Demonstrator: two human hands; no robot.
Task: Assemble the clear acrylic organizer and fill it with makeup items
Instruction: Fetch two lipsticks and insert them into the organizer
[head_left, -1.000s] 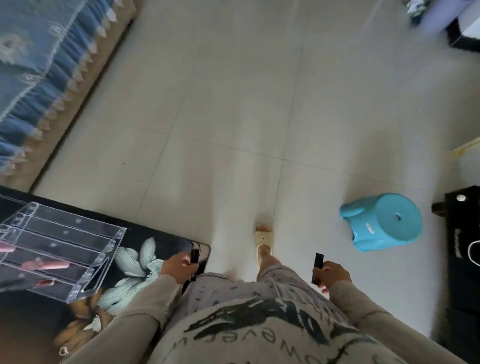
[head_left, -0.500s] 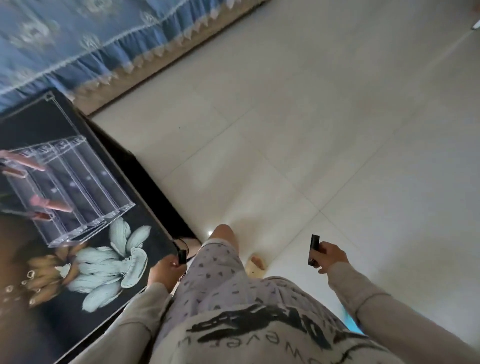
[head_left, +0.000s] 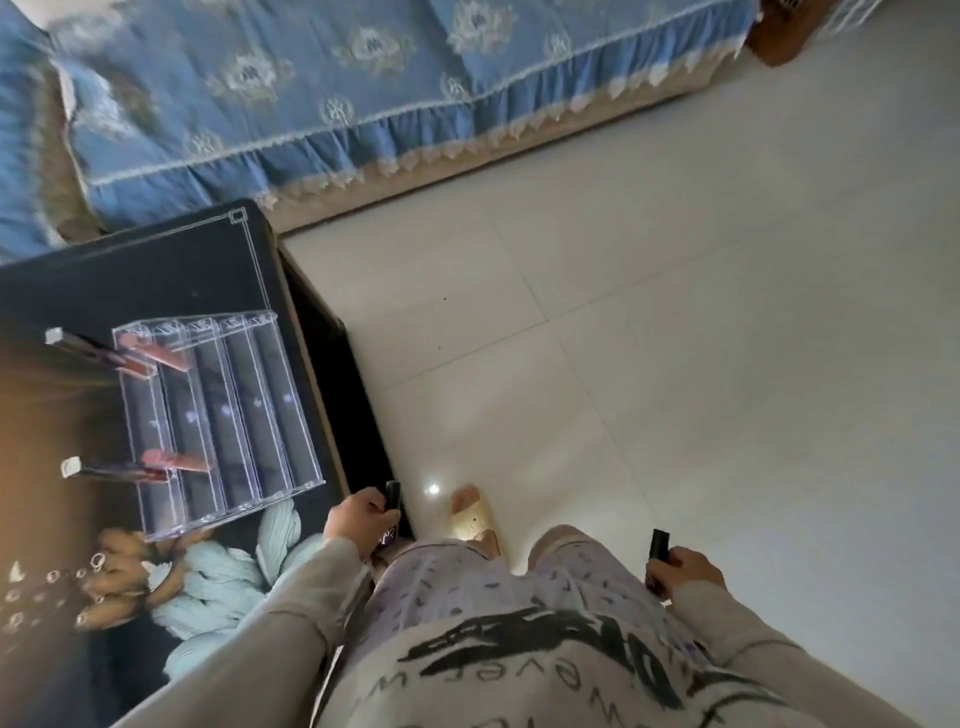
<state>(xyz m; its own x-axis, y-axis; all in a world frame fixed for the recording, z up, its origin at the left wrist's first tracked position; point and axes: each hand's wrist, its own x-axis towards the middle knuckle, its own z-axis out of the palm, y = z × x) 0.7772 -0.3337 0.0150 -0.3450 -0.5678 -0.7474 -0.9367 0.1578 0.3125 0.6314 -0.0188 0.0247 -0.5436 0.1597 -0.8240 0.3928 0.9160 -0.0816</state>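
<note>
Right, both of my hands are busy. My left hand (head_left: 358, 525) is curled round a short dark lipstick tube (head_left: 392, 494), smooth and cylindrical, its rounded end poking up past my knuckles; the hand sits at the near corner of the table (head_left: 156, 270). My right hand (head_left: 691, 569), off at 3 o'clock from the left, grips a second dark tube (head_left: 658, 544) of the same shape, upright over the floor (head_left: 675, 312) and well apart from the table.

The clear acrylic organizer (head_left: 218, 415) stands on the table at 10 o'clock from my left hand, close to the table's right edge. It is a hard, see-through block of long parallel troughs, thin walls catching light as pale lines, stepped so the troughs rise towards the left. Slim pink gloss tubes (head_left: 166, 462) with square clear caps lean out of the left-hand troughs, near the far and near ends — how many exactly I cannot tell, as they blur together. The right-hand troughs show only the dark tabletop through them.

The tabletop is glossy black with a thin white border line and a printed pale-green flower (head_left: 228, 566) just below the organizer. At 12 o'clock lies a blue cover (head_left: 363, 78) with woven medallions and a scalloped cream-lace frill. The floor is pale, matte square tile, and 1 beige slipper (head_left: 475, 514) shows between my hands.
</note>
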